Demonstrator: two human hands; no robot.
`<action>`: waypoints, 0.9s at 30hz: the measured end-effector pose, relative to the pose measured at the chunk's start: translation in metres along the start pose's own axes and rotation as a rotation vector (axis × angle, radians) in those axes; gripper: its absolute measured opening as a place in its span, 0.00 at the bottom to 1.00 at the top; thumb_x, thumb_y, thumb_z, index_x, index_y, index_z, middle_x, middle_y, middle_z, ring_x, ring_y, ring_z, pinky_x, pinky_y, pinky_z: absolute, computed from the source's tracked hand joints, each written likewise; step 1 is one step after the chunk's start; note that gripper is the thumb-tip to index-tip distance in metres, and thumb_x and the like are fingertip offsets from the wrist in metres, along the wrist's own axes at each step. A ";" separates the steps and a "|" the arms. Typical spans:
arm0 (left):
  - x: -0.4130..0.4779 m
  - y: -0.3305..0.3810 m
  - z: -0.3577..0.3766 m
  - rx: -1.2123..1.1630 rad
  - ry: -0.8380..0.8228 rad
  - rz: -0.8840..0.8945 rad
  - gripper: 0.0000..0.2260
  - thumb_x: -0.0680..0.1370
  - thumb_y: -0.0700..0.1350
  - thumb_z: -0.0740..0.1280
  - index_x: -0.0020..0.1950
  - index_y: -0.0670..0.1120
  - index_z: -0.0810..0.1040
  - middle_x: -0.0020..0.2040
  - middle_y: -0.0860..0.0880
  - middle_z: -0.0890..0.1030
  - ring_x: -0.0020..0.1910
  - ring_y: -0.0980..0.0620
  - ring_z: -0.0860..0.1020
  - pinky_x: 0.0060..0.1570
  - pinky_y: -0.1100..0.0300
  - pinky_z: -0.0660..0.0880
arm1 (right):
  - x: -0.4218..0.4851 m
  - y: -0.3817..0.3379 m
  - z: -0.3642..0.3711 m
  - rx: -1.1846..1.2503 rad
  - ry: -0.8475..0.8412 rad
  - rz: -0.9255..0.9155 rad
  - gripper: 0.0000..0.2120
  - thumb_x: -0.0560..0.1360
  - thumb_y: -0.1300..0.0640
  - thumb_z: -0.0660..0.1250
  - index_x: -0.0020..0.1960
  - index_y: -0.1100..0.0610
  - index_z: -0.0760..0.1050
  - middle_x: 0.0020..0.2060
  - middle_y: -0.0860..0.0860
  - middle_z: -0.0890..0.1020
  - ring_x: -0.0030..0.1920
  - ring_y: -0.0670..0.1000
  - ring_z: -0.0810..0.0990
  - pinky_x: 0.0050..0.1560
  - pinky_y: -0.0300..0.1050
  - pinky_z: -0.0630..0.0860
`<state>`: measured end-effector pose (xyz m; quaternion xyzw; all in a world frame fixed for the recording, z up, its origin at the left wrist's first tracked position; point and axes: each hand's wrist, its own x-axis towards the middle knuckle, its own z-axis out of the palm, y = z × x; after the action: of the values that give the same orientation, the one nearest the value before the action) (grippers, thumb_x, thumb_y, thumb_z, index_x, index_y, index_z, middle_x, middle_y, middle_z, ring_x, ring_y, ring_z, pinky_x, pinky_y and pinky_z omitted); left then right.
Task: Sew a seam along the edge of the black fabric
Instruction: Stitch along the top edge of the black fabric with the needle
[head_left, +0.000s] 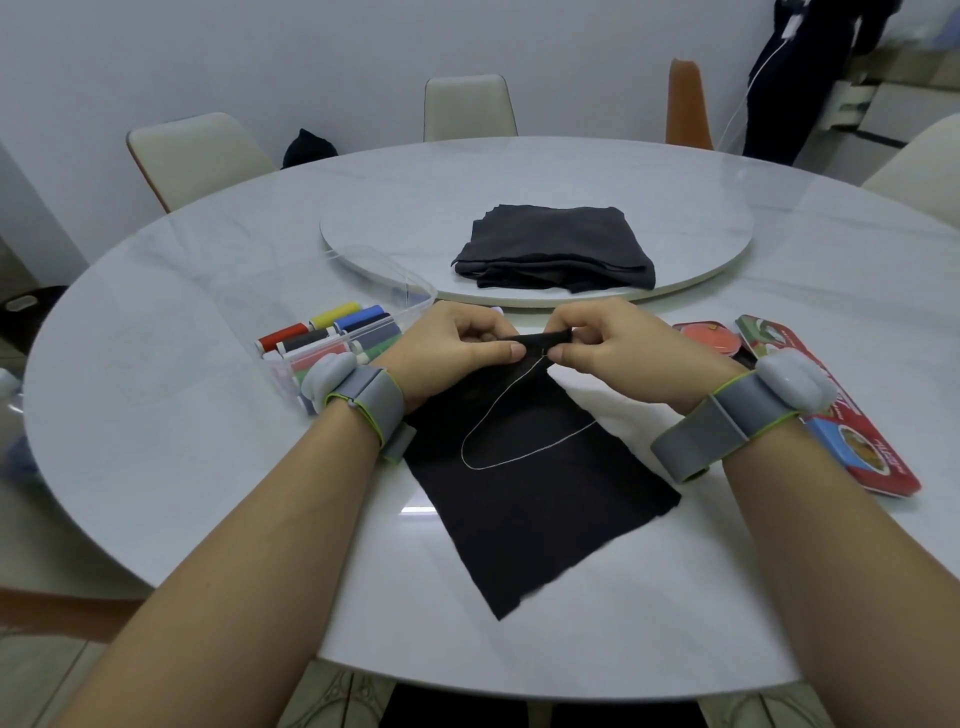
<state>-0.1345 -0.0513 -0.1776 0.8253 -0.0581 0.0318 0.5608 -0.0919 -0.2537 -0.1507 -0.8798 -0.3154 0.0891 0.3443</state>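
Between both hands, the folded far edge of the black fabric (524, 467) is being pinched by the left hand (457, 348) and right hand (602, 343), running left-right.

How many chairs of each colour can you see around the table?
cream chairs: 3
orange chair: 1
Total: 4
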 end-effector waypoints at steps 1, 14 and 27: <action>-0.001 0.000 0.000 -0.012 -0.001 -0.003 0.03 0.76 0.39 0.73 0.42 0.44 0.83 0.34 0.50 0.80 0.53 0.51 0.77 0.48 0.69 0.74 | 0.000 0.000 -0.001 0.022 -0.009 0.001 0.09 0.79 0.58 0.66 0.41 0.51 0.76 0.23 0.44 0.69 0.24 0.43 0.65 0.34 0.42 0.62; -0.005 0.004 -0.002 -0.067 -0.046 -0.008 0.02 0.75 0.38 0.72 0.47 0.41 0.83 0.52 0.32 0.82 0.54 0.54 0.75 0.50 0.71 0.74 | -0.005 -0.005 -0.008 0.166 -0.032 0.020 0.06 0.78 0.62 0.65 0.44 0.57 0.80 0.26 0.47 0.70 0.21 0.41 0.65 0.23 0.27 0.61; -0.007 0.007 0.000 -0.140 -0.070 -0.012 0.02 0.74 0.39 0.73 0.42 0.44 0.84 0.48 0.34 0.83 0.46 0.62 0.78 0.51 0.69 0.75 | -0.006 -0.010 -0.007 0.301 -0.064 0.055 0.12 0.76 0.67 0.60 0.36 0.57 0.74 0.23 0.47 0.66 0.25 0.46 0.59 0.26 0.38 0.53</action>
<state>-0.1420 -0.0540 -0.1718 0.7849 -0.0749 -0.0044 0.6150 -0.0997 -0.2554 -0.1392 -0.8232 -0.2850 0.1729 0.4596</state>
